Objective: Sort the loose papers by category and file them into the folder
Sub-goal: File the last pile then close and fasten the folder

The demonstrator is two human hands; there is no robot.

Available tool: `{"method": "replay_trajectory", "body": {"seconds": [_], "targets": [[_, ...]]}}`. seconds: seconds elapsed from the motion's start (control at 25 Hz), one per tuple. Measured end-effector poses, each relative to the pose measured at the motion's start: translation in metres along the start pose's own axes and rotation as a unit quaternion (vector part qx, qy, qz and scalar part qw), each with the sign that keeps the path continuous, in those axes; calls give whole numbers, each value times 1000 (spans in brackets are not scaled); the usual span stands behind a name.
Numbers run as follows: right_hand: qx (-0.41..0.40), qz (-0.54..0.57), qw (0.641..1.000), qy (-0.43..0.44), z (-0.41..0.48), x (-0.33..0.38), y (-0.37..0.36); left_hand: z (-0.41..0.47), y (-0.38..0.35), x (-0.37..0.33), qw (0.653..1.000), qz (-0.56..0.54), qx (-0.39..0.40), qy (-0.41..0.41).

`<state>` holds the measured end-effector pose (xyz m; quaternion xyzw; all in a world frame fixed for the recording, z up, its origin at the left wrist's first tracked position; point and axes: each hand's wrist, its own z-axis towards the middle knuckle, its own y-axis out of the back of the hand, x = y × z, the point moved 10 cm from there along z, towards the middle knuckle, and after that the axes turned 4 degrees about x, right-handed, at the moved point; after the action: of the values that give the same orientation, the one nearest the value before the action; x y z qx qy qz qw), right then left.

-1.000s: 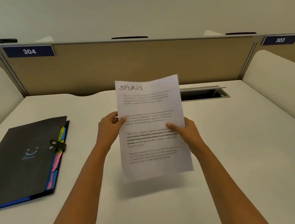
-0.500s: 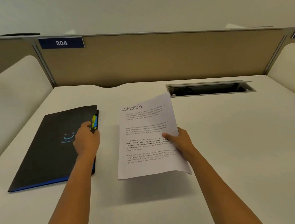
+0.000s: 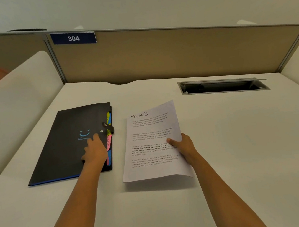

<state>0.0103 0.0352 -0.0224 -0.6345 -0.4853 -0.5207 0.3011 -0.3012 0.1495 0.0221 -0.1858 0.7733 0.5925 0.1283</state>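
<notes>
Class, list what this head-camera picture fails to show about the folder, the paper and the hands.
Head view throughout:
black folder contents, hidden under its cover; coloured tabs' lettering too small.
SPORTS sheet body print, too small and blurred.
Right hand fingers, hidden behind the sheet.
Left hand grip on the cover edge, hidden by the hand itself.

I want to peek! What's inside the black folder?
Yellow, blue and pink tabs poke out of the black folder. Its cover is shut under the left hand, hiding everything else inside.
</notes>
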Motion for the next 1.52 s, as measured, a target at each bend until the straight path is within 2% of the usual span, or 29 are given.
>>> {"method": "replay_trajectory", "body": {"seconds": [0.24, 0.92, 1.36, 1.52], "targets": [[-17, -27, 999, -1, 2, -3, 2, -4, -18, 7, 995, 72, 62, 21], [-12, -42, 999, 13, 3, -3, 1, 5, -18, 5, 985, 159, 67, 25], [-8, -51, 998, 25, 1, -1, 1, 26, -23, 9, 984, 126, 118, 37], [-5, -53, 998, 22, 1, -1, 1, 18, -16, -6, 990, 108, 87, 6]]}}
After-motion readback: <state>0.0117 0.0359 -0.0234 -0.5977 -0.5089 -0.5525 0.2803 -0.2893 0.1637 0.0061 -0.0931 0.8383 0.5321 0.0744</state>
